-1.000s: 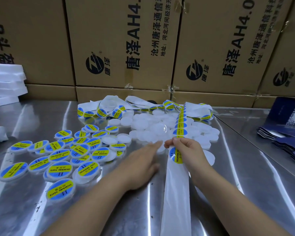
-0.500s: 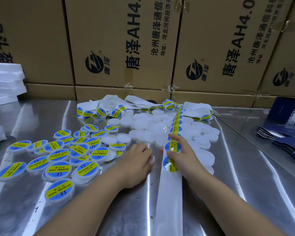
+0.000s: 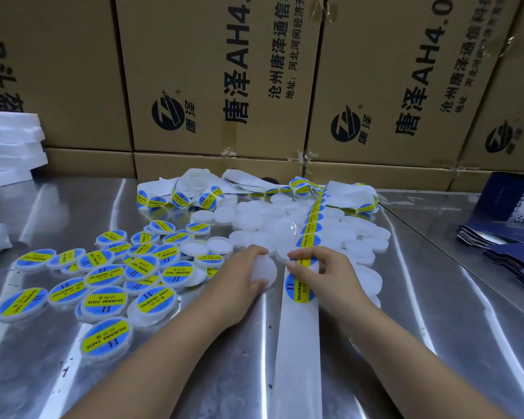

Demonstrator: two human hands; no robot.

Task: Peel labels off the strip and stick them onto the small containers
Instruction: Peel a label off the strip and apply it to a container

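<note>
A long white backing strip point(image 3: 297, 343) runs up the steel table, carrying round blue-and-yellow labels point(image 3: 299, 290). My right hand point(image 3: 327, 273) pinches a label at the strip's edge with thumb and fingers. Beside it my left hand point(image 3: 239, 279) grips a blank white round container point(image 3: 265, 272). More blank white containers point(image 3: 285, 228) are heaped behind the hands. Several labelled containers point(image 3: 103, 297) lie spread at the left.
Loose coils of used strip point(image 3: 194, 192) lie at the back. Cardboard boxes point(image 3: 218, 80) wall off the far side. White foam pieces point(image 3: 9, 146) are stacked at the far left; dark blue folded cartons point(image 3: 508, 237) sit at the right.
My left hand has drawn a blank container out of the pile to beside the strip. My right hand slid along the strip and now pinches a label higher up.
</note>
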